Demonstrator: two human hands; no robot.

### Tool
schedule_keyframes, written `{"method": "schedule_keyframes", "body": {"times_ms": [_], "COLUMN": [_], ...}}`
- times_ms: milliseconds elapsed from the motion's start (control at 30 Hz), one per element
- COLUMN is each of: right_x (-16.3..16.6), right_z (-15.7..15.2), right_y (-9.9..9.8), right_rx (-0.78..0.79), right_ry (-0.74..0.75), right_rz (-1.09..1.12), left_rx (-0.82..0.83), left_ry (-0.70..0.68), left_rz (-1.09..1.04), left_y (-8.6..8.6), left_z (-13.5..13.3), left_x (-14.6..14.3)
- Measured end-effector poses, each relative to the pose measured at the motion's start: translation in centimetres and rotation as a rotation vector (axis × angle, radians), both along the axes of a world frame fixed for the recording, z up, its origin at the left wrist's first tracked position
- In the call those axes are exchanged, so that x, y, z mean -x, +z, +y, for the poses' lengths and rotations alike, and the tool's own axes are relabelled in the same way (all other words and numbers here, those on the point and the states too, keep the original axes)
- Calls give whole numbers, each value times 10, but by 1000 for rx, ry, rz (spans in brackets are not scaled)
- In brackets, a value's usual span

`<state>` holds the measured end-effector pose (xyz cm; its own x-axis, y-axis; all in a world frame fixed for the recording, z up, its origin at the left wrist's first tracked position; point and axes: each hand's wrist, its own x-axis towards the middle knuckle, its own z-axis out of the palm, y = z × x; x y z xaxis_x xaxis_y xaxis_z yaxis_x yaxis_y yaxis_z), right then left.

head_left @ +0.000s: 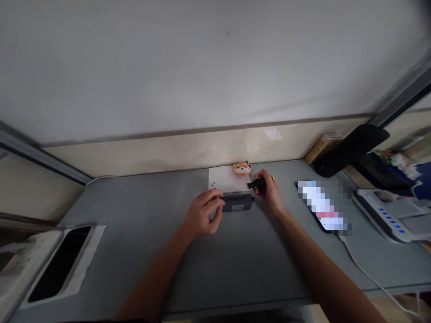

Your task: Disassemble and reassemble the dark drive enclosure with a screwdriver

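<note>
My left hand (206,211) is closed around the left end of a dark grey box (237,202) with a row of vent slots and a small pale label. The box rests on the grey desk. In my right hand (268,190) is a black, screwdriver-like tool (257,183) with yellow at its ends. It lies roughly level, just above and to the right of the box, and the fingers hide part of it. Behind the box is a white sheet of paper (222,177) with several tiny dark pieces at its left. An orange-and-white dog-face case (241,168) sits on the sheet's right side.
A phone with a lit, blurred screen (321,204) lies to the right, on a white cable (367,271). Beyond it are a white power strip (387,220) and a black cylinder-like object (352,150). A dark-screened phone (60,262) lies at the left.
</note>
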<state>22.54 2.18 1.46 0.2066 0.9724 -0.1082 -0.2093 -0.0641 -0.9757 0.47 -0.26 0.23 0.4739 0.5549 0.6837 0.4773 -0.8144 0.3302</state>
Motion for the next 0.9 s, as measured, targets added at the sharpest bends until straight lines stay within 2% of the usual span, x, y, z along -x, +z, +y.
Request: {"method": "schedule_keyframes", "body": {"times_ms": [133, 267, 467, 633, 900], "right_x": [4, 9, 9, 9, 9], "right_z": [1, 1, 3, 4, 3], "right_y": [-5, -10, -12, -11, -11], "right_rx": [-71, -137, -42, -22, -12], "right_ry": [38, 126, 156, 223, 202], "right_rz": [-127, -246, -222, -174, -151], "left_rx": [64, 18, -65, -102, -131], "left_ry": [-7, 77, 158, 238, 162], "left_rz": [2, 11, 105, 125, 213], "left_y": [-4, -9, -7, -5, -6], "left_z": [-2, -5, -9, -15, -21], "left_x": [-4, -12, -19, -25, -34]}}
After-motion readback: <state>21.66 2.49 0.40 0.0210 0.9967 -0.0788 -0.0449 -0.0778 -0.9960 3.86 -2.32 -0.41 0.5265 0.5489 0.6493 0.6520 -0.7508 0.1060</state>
